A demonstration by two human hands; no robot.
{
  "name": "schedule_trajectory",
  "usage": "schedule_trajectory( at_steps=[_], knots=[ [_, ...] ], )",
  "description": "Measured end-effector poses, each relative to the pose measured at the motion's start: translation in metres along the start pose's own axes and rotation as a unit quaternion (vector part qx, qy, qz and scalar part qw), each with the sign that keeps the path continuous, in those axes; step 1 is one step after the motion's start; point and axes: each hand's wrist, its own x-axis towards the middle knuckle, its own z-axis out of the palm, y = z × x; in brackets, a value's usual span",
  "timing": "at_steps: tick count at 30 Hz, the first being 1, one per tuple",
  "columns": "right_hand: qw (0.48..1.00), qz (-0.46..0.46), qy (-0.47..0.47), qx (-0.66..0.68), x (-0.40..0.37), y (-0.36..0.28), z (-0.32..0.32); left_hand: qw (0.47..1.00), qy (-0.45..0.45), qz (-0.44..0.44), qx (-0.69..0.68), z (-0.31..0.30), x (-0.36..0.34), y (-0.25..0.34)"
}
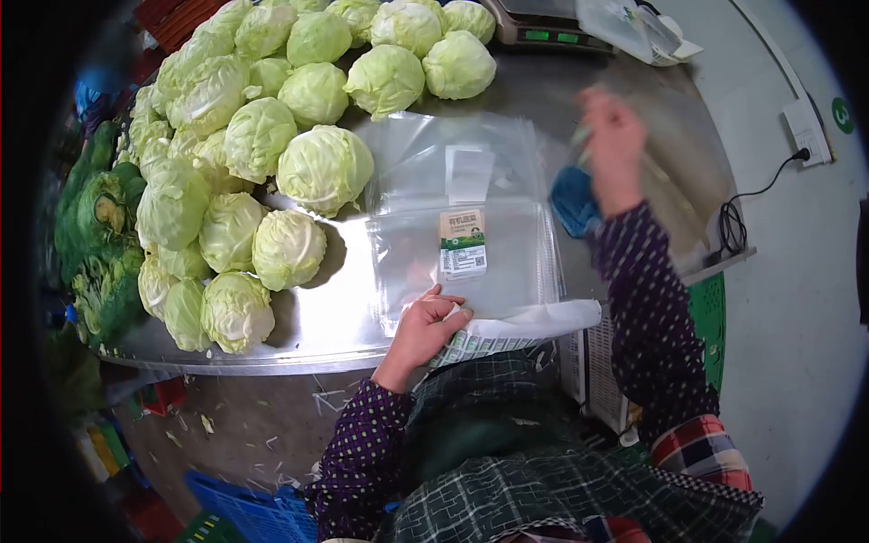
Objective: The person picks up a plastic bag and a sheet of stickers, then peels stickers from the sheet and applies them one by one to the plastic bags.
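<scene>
At the table's front edge, my left hand (427, 328) is closed with its thumb over the left end of a curled white sheet (534, 322) that has a green grid pattern below. Its fingertips rest at the lower edge of a stack of clear plastic bags (412, 249). On the bags lie a printed label with a green band (463, 242) and a blank white slip (469, 172). My right hand (615, 149) is raised over the table's right side, smeared by motion, so I cannot tell what its fingers hold. Just below it is a crumpled blue cloth (575, 201).
Many cabbages (326, 170) are heaped on the left of the metal table (353, 321), with broccoli (104, 213) beyond. A scale (548, 27) with a lit display stands at the back. A black cable (760, 192) hangs at right. Blue (244, 507) and green (708, 317) crates are below.
</scene>
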Motion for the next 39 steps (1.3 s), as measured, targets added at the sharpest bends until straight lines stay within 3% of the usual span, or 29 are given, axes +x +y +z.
schedule_trajectory(
  at_steps=[2, 4, 6, 7, 9, 10, 12, 13, 15, 17, 18, 19, 21, 22, 24, 26, 29, 31, 32, 34, 36, 38, 39],
  knots=[
    [0.995, 0.051, 0.064, -0.064, 0.002, -0.034, -0.008, 1.000, -0.007, 0.008, 0.003, -0.002, -0.001, 0.001],
    [0.990, 0.113, -0.081, -0.039, -0.061, 0.022, 0.023, 0.999, 0.021, 0.009, -0.030, 0.002, -0.001, -0.003],
    [0.977, 0.170, -0.073, -0.108, -0.098, 0.070, 0.046, 1.000, 0.010, 0.004, -0.025, 0.003, -0.003, -0.001],
    [0.977, 0.169, -0.075, -0.106, -0.095, 0.070, 0.047, 1.000, 0.006, 0.001, -0.017, 0.000, -0.001, 0.000],
    [0.927, 0.152, -0.140, -0.314, -0.090, 0.066, 0.044, 1.000, 0.009, 0.001, -0.021, -0.002, 0.001, -0.003],
    [0.926, 0.160, -0.138, -0.313, -0.092, 0.064, 0.035, 1.000, 0.002, 0.000, -0.028, -0.001, -0.001, -0.004],
    [0.898, 0.058, -0.173, -0.400, -0.085, 0.058, 0.015, 0.999, 0.006, 0.001, -0.036, 0.000, -0.002, -0.004],
    [0.897, 0.053, -0.174, -0.403, -0.090, 0.051, 0.018, 0.999, 0.023, 0.003, -0.046, -0.001, 0.000, -0.005],
    [0.873, -0.019, -0.314, -0.373, -0.122, 0.037, 0.032, 0.998, -0.003, -0.006, -0.060, -0.004, -0.006, -0.003],
    [0.894, 0.008, -0.300, -0.332, -0.115, 0.042, 0.037, 0.991, -0.057, -0.027, -0.119, 0.000, -0.018, 0.023],
    [0.913, 0.031, -0.289, -0.287, -0.112, 0.050, 0.036, 0.989, -0.117, 0.042, -0.082, 0.002, -0.020, 0.028],
    [0.929, 0.054, -0.274, -0.244, -0.109, 0.056, 0.034, 0.989, -0.117, 0.038, -0.080, 0.000, -0.020, 0.026],
    [0.932, 0.032, -0.281, -0.226, -0.101, 0.061, 0.032, 0.995, -0.019, 0.003, -0.102, 0.000, -0.010, 0.015],
    [0.920, 0.034, -0.316, -0.231, -0.095, 0.057, 0.030, 0.997, -0.013, 0.064, -0.028, -0.007, -0.001, 0.009],
    [0.904, 0.041, -0.355, -0.234, -0.088, 0.052, 0.028, 0.999, 0.005, 0.044, -0.029, -0.003, -0.001, 0.002],
    [0.865, 0.124, -0.399, -0.279, -0.077, 0.048, 0.032, 1.000, 0.017, 0.020, -0.006, -0.004, 0.000, -0.002],
    [0.854, 0.138, -0.422, -0.273, -0.065, 0.046, 0.031, 0.999, 0.016, 0.028, 0.017, -0.003, 0.000, 0.000],
    [0.899, 0.158, -0.229, -0.338, -0.023, 0.023, 0.027, 1.000, 0.005, 0.022, 0.012, -0.007, 0.001, 0.001],
    [0.898, 0.160, -0.233, -0.337, -0.022, 0.010, 0.026, 1.000, -0.011, 0.011, 0.004, -0.006, -0.001, 0.000],
    [0.966, 0.150, -0.148, -0.149, -0.025, -0.014, 0.021, 1.000, 0.004, 0.007, -0.006, -0.003, -0.005, -0.002],
    [0.992, 0.105, -0.052, 0.036, -0.011, -0.031, 0.016, 0.999, 0.023, 0.021, -0.019, -0.005, 0.001, -0.006],
    [0.974, 0.140, -0.170, -0.041, -0.068, 0.029, 0.037, 1.000, 0.016, 0.017, -0.013, -0.005, 0.003, -0.002],
    [0.975, 0.123, -0.162, -0.087, -0.084, 0.058, 0.043, 1.000, 0.009, 0.007, -0.001, -0.005, 0.001, -0.002]
  ],
)
